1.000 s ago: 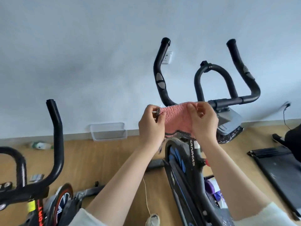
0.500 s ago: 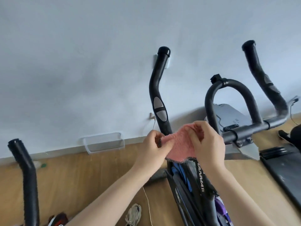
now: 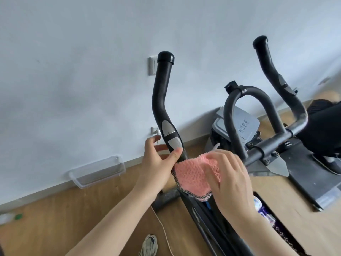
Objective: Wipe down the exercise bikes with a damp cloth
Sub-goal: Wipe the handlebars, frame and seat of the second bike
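Whereas a second ago we logged both hands pinching the pink cloth stretched between them, the entry now reads differently: the left hand has let the cloth go and reached for the left handlebar horn of the exercise bike, and the bars now fill more of the frame. Item one, left hand, centre of frame: thumb laid flat on the front of the horn just below its grey sensor pad, the other fingers fairly straight and spread behind the bar, not closed round it; it holds nothing, though the heel of the hand lies against the cloth's dark edge. Item two, right hand, right of centre: fingers curled over the upper edge of the cloth and gripping it, the cloth hanging at the foot of the horn where it meets the frame; whether it presses on the bar we cannot tell. Item three, the cloth itself: centre of frame, between the two hands, bunched, not spread. We judge that the unfolding is done and wiping is about to begin, the left hand steadying the horn while the right applies the cloth. Noted besides: clear plastic tray at the wall's foot, lower left.
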